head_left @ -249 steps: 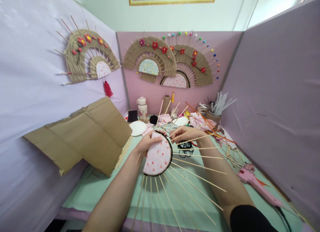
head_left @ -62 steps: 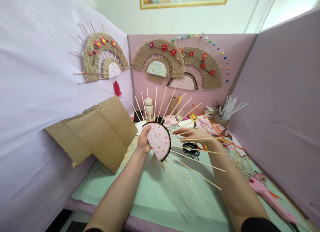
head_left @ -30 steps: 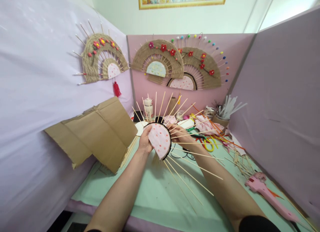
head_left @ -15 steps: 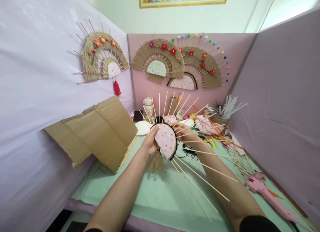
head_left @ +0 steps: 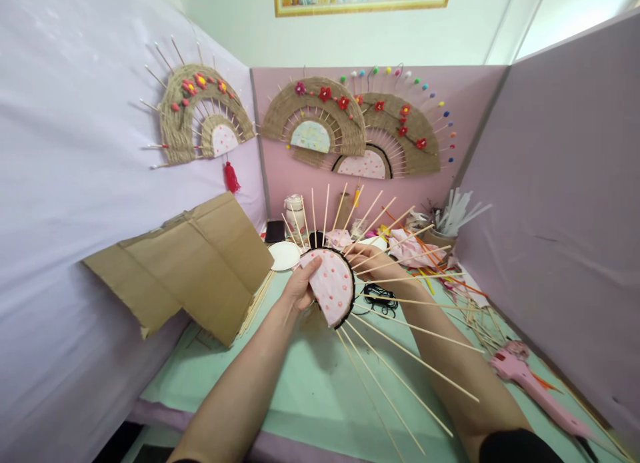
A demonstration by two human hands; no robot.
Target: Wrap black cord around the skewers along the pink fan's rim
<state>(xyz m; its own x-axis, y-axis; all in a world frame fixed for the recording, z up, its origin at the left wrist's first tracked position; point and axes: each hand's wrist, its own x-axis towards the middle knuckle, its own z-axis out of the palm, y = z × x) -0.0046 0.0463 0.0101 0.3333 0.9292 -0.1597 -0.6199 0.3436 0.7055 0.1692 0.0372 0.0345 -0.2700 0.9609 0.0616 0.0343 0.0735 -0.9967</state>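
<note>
So your left hand [head_left: 302, 284] has the half-disc [head_left: 331, 288] pinched near its straight side, thumb flat on the dotted front and fingers tucked out of sight behind, and the whole thing is held up over the tabletop [head_left: 310, 403]. Your right hand [head_left: 369, 260] is just off the upper part of the curved side, fingers bunched in behind the sticks [head_left: 327, 215]. Honestly can't tell if they're pinching something there or just resting against the black trim [head_left: 354, 283]. Main worry imo: your right wrist and forearm sit right behind that fan of sticks, so one careless pull outward could catch a few and bend them or work them loose at the base. The cord [head_left: 381, 300] is my other gripe. It's heaped in loops just below your right hand, with thin strands straying toward the half-disc, so it could easily snag a stick or knot up if tugged. Also, with only your left thumb showing on the front, a sideways shove from the right could twist the piece in that grip. And the glue gun [head_left: 530, 383] lies beyond your right forearm, so I'd watch that elbow, since a wide swing might knock it.
</note>
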